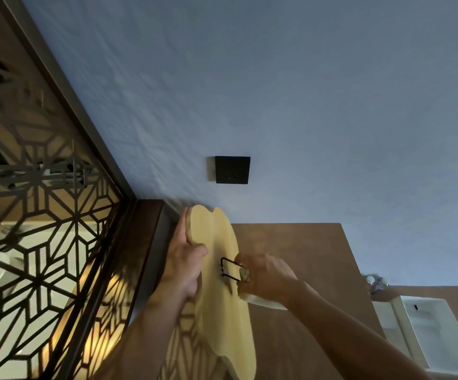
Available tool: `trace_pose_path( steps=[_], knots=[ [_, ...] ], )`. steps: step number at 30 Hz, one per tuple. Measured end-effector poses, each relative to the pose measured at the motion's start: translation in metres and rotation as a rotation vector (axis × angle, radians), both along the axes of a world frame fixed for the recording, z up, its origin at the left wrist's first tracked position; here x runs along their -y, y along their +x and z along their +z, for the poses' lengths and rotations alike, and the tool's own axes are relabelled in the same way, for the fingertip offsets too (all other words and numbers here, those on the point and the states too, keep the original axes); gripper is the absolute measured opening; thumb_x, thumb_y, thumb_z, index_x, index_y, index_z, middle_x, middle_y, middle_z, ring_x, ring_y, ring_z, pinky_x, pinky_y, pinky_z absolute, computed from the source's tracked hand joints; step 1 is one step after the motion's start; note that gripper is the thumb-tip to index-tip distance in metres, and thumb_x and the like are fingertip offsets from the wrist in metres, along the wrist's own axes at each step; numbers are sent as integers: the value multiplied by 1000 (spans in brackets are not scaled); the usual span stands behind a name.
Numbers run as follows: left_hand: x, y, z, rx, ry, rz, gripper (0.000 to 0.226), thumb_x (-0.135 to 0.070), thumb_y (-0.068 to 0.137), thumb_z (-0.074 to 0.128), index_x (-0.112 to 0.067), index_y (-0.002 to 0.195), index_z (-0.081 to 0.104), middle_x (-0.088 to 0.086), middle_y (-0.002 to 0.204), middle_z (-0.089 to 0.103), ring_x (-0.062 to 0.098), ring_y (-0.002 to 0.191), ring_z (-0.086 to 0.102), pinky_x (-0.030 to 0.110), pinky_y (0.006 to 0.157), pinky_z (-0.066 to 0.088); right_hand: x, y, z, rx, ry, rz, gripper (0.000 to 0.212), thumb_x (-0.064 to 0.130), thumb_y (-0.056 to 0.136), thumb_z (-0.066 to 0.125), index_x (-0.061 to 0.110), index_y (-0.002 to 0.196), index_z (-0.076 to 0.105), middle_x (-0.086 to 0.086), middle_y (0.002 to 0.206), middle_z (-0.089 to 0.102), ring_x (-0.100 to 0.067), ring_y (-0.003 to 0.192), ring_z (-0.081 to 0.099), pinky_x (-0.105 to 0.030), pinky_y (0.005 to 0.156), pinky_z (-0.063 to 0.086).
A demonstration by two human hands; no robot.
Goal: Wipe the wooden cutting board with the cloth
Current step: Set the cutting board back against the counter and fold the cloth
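Observation:
A pale wooden cutting board [222,311] with a wavy outline stands on edge above the brown table [318,256]. My left hand [184,267] grips its upper left edge, thumb on the face. My right hand [266,275] is at the board's right edge, closed around a small black wire loop [232,269] fixed to the board. A bit of whitish cloth [266,303] shows under my right hand; whether that hand holds it is unclear.
A dark lattice screen [44,242] stands at the left, lit from behind. A grey-blue wall [304,105] with a black square plate [232,170] rises behind the table. A white open box [427,330] sits at the right.

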State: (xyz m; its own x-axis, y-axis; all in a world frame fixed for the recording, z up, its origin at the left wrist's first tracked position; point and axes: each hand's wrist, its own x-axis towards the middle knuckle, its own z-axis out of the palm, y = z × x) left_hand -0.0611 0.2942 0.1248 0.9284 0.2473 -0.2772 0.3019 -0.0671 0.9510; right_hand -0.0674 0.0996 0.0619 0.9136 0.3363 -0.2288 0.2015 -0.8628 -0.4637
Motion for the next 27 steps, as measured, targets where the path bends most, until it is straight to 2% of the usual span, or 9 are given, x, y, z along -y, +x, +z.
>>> trace_pose_path(
  steps=[3,6,8,11,13,16,19,23,27],
  knots=[
    [17,0,13,30,160,-44,100,14,84,47,-52,156,23,-7,148,46,7,90,58,17,49,49,-2,-2,5,60,15,-11,39,47,66,57,43,104,51,14,70,60,-20,63,58,-26,49,40],
    [33,-1,23,55,327,-135,100,12,87,43,-52,158,13,-7,153,44,23,109,66,26,72,63,-5,-3,4,45,4,-3,32,41,68,57,38,100,51,8,74,63,-23,65,61,-33,54,52],
    [44,-1,27,49,472,-192,98,9,89,43,-49,159,8,-20,120,51,14,77,67,30,61,60,-7,-2,1,22,-5,3,35,40,71,57,37,106,53,6,79,66,-24,69,64,-38,60,58],
    [62,1,30,55,531,-228,95,9,91,45,-41,162,7,-21,136,46,0,62,50,17,54,57,-5,-2,-8,-3,7,-31,33,39,72,57,38,104,51,8,78,66,-22,68,62,-32,56,51],
    [76,0,30,67,587,-250,96,10,90,48,-36,163,6,-1,159,43,11,80,66,7,54,53,0,-3,-13,-22,19,-65,25,37,72,59,44,92,45,13,66,56,-17,60,56,-28,50,42],
    [99,1,20,122,665,-267,95,12,89,51,-33,161,10,11,159,42,26,105,69,8,50,50,7,-3,-19,-63,5,-110,16,39,74,59,37,74,43,11,66,59,-15,59,59,-29,50,43],
    [117,2,11,139,703,-279,95,15,88,55,-30,160,11,9,166,29,24,128,60,11,74,54,16,-4,-24,-105,-1,-127,9,42,74,56,37,76,48,11,68,59,-10,57,55,-28,47,38],
    [130,6,-1,154,762,-263,104,13,87,61,-30,162,3,11,160,41,25,131,59,19,86,58,26,-3,-27,-124,22,-122,14,44,78,57,38,90,55,10,80,65,-14,65,56,-29,51,38],
    [127,11,-2,126,771,-337,103,12,89,58,-27,163,-2,9,167,27,27,135,53,17,83,53,34,1,-31,-198,146,-171,32,60,73,64,43,97,55,17,76,60,-12,74,59,-30,59,44]
  ],
)
